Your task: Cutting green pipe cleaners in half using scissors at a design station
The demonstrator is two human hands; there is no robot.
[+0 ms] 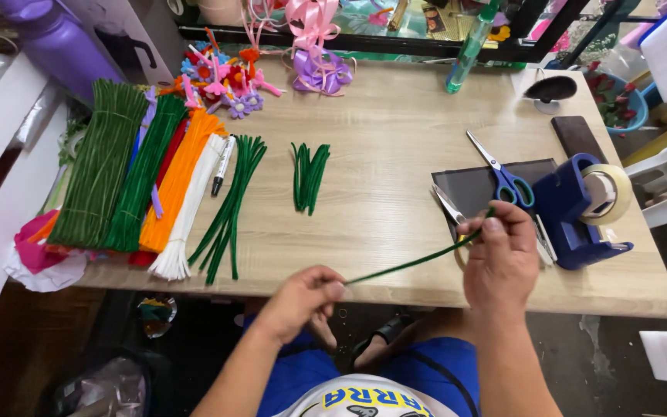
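**Green pipe cleaner stretched between two hands**

While the left hand (300,300) pinches one end of a dark green pipe cleaner (411,263), the right hand (501,262) grips the other end, fingers closed on it, the stem running taut toward two o'clock over the wooden table (395,147) edge. Blue-handled scissors (503,174) lie at twelve o'clock of the right hand, a blue tape dispenser (580,208) at two. Short green stems (308,176) sit mid-table; coloured bundles (148,177) lie at ten o'clock.
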